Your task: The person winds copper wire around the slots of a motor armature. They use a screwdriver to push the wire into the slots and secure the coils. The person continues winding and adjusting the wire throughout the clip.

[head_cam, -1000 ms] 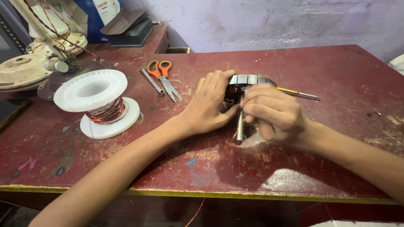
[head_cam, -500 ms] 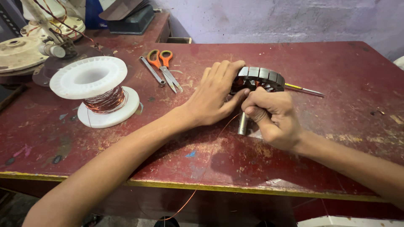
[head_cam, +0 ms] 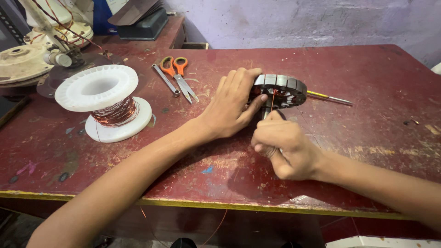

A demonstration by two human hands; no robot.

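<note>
White plastic spool wound with copper wire (head_cam: 109, 102) stands on the left of the worn red wooden table (head_cam: 367, 73), with cream fan parts (head_cam: 27, 59) behind it at the table's far left edge. Moving right, orange-handled scissors (head_cam: 178, 73) lie flat beside a slim grey metal tool (head_cam: 165, 79), both well clear of the hands. Now the left hand (head_cam: 232, 103): fingers spread and curled over the near rim of the round grey laminated metal stator core (head_cam: 281, 89), thumb pressed against its side, gripping it where it sits tilted near the table's middle. Just below, the right hand (head_cam: 285, 148) is closed in a fist, pinching a thin strand of copper wire (head_cam: 272, 98) that runs taut up into the core. Behind the core, a yellow-handled screwdriver (head_cam: 328, 97) lies on the table, pointing right.
</note>
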